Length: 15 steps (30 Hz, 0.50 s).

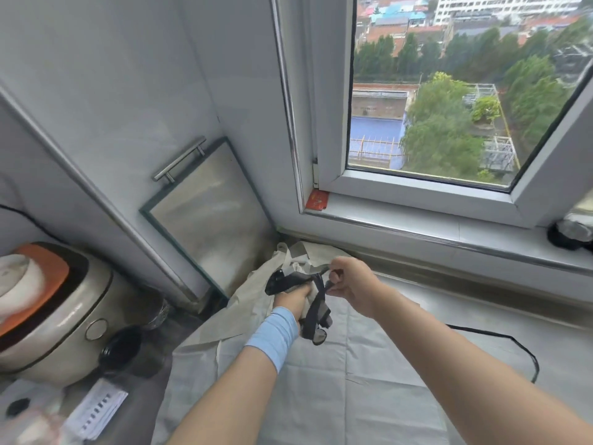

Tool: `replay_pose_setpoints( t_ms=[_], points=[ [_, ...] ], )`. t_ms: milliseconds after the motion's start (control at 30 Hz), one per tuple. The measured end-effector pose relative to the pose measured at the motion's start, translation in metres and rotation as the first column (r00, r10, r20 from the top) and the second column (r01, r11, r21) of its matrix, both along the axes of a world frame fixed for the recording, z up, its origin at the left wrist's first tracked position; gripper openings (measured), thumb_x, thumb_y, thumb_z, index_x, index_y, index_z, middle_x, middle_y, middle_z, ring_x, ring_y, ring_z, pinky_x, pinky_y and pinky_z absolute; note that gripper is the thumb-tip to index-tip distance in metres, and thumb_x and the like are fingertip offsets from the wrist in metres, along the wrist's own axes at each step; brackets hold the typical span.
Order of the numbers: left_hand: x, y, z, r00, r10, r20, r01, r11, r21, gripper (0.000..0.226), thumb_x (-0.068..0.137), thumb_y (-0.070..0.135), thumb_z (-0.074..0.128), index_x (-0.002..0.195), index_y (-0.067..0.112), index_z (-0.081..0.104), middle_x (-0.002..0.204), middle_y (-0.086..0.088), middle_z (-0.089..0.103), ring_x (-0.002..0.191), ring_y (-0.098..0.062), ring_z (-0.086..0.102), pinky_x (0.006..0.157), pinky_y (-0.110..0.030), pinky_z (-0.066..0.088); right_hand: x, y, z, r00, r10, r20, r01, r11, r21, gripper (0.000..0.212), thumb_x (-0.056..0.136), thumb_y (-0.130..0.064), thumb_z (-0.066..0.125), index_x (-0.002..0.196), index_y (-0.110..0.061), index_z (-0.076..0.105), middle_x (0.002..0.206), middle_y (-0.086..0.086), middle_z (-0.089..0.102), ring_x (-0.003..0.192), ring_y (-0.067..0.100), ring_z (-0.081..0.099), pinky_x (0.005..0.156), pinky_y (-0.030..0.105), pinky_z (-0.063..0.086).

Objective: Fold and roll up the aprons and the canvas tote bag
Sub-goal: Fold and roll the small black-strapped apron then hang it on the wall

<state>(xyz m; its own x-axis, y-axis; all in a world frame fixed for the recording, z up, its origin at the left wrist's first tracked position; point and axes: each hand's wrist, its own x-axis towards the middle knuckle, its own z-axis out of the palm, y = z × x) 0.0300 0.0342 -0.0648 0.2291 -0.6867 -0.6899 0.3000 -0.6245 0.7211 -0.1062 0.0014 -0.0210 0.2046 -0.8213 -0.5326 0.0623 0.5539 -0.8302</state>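
The window [449, 91] fills the frame from twelve to three o'clock, looking down on trees and rooftops. Below it a creased white sheet [337, 380] covers the counter from the centre down to six o'clock. A rice cooker [64, 316] with an orange-edged lid sits at nine o'clock, and a metal panel [208, 213] with a bar handle leans against the wall at about eleven o'clock of centre. Just past centre, at the far edge of the sheet under the sill, lies a rumpled heap of pale cloth [308, 252]; whether it is an apron or the tote bag cannot be told. In front of that heap the left hand [293, 300], with a blue wristband [272, 335] on its wrist, has its fingers curled round a rolled grey-and-black apron bundle [288, 279], held above the sheet. At the bundle's three o'clock the right hand [351, 279] pinches a black strap [316, 306] between thumb and fingertips, the other fingers curled in; the strap's loose end hangs down beside the left wrist. A black cable [513, 342] loops over the counter at four o'clock, and a red sticker [317, 200] marks the window frame's lower corner.
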Motion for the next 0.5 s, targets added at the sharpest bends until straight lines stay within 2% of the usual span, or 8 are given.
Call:
replay_pose_setpoints(
  t_ms=[33, 100, 133, 200, 267, 300, 400, 500],
  points=[
    [0.005, 0.000, 0.009, 0.998, -0.010, -0.057, 0.010, 1.000, 0.013, 0.030, 0.084, 0.021, 0.069, 0.108, 0.004, 0.067, 0.086, -0.016, 0.071, 0.075, -0.031, 0.069, 0.062, -0.041, 0.057, 0.008, 0.004, 0.004, 0.991, 0.066, -0.114, -0.076, 0.993, -0.089, 0.013, 0.083, -0.015, 0.065, 0.079, -0.010, 0.054, 0.070, 0.006, 0.052, 0.063, 0.020, 0.051, 0.063, 0.030, 0.048],
    [0.019, -0.001, 0.022, 0.973, -0.041, -0.226, 0.043, 0.999, 0.002, 0.029, 0.086, 0.022, 0.061, 0.107, 0.003, 0.068, 0.089, -0.016, 0.071, 0.078, -0.032, 0.069, 0.070, -0.041, 0.058, 0.024, 0.015, 0.013, 0.917, 0.203, -0.344, -0.285, 0.936, -0.207, 0.031, 0.071, -0.018, 0.081, 0.082, -0.016, 0.052, 0.071, 0.000, 0.057, 0.058, 0.012, 0.055, 0.049, 0.023, 0.044],
    [0.026, 0.000, 0.030, 0.945, -0.047, -0.323, 0.040, 0.999, -0.029, 0.028, 0.087, 0.019, 0.055, 0.106, 0.003, 0.067, 0.090, -0.017, 0.070, 0.077, -0.032, 0.068, 0.070, -0.041, 0.057, 0.031, 0.019, 0.017, 0.885, 0.228, -0.406, -0.343, 0.908, -0.239, 0.036, 0.068, -0.019, 0.083, 0.081, -0.020, 0.050, 0.068, -0.004, 0.057, 0.053, 0.008, 0.054, 0.044, 0.021, 0.041],
    [0.042, 0.002, 0.037, 0.895, -0.048, -0.443, 0.012, 0.996, -0.085, 0.029, 0.088, 0.012, 0.048, 0.104, -0.001, 0.068, 0.096, -0.021, 0.068, 0.079, -0.035, 0.066, 0.068, -0.045, 0.057, 0.043, 0.018, 0.022, 0.851, 0.176, -0.494, -0.355, 0.887, -0.296, 0.038, 0.069, -0.023, 0.081, 0.077, -0.024, 0.045, 0.067, -0.007, 0.053, 0.050, 0.008, 0.050, 0.039, 0.022, 0.039],
    [0.058, 0.000, 0.039, 0.917, -0.099, -0.386, 0.048, 0.989, -0.140, 0.023, 0.089, 0.005, 0.051, 0.093, 0.000, 0.073, 0.099, -0.022, 0.065, 0.084, -0.036, 0.063, 0.065, -0.046, 0.057, 0.052, 0.013, 0.029, 0.808, 0.115, -0.577, -0.356, 0.876, -0.325, 0.037, 0.072, -0.024, 0.078, 0.076, -0.021, 0.042, 0.069, -0.005, 0.049, 0.055, 0.009, 0.044, 0.044, 0.024, 0.039],
    [0.066, -0.002, 0.041, 0.946, -0.139, -0.294, 0.091, 0.981, -0.169, 0.019, 0.088, 0.003, 0.056, 0.087, 0.004, 0.075, 0.099, -0.020, 0.064, 0.088, -0.035, 0.062, 0.067, -0.043, 0.056, 0.056, 0.010, 0.034, 0.791, 0.101, -0.604, -0.363, 0.872, -0.330, 0.036, 0.072, -0.023, 0.078, 0.076, -0.020, 0.042, 0.069, -0.004, 0.049, 0.057, 0.010, 0.043, 0.045, 0.023, 0.039],
    [0.088, -0.008, 0.053, 0.974, -0.190, -0.119, 0.160, 0.961, -0.227, 0.011, 0.085, 0.003, 0.065, 0.084, 0.011, 0.073, 0.095, -0.015, 0.064, 0.085, -0.026, 0.061, 0.069, -0.033, 0.051, 0.072, 0.002, 0.055, 0.827, 0.027, -0.562, -0.278, 0.888, -0.366, 0.037, 0.068, -0.016, 0.083, 0.075, -0.017, 0.047, 0.067, -0.003, 0.049, 0.055, 0.009, 0.043, 0.043, 0.018, 0.038],
    [0.102, -0.012, 0.067, 0.958, -0.207, -0.198, 0.150, 0.951, -0.270, 0.012, 0.083, 0.008, 0.066, 0.092, 0.011, 0.074, 0.096, -0.014, 0.068, 0.089, -0.027, 0.063, 0.077, -0.037, 0.053, 0.087, -0.002, 0.079, 0.880, 0.034, -0.475, -0.228, 0.906, -0.358, 0.036, 0.066, -0.009, 0.087, 0.082, -0.011, 0.055, 0.069, 0.002, 0.052, 0.059, 0.012, 0.050, 0.048, 0.018, 0.045]
  ],
)
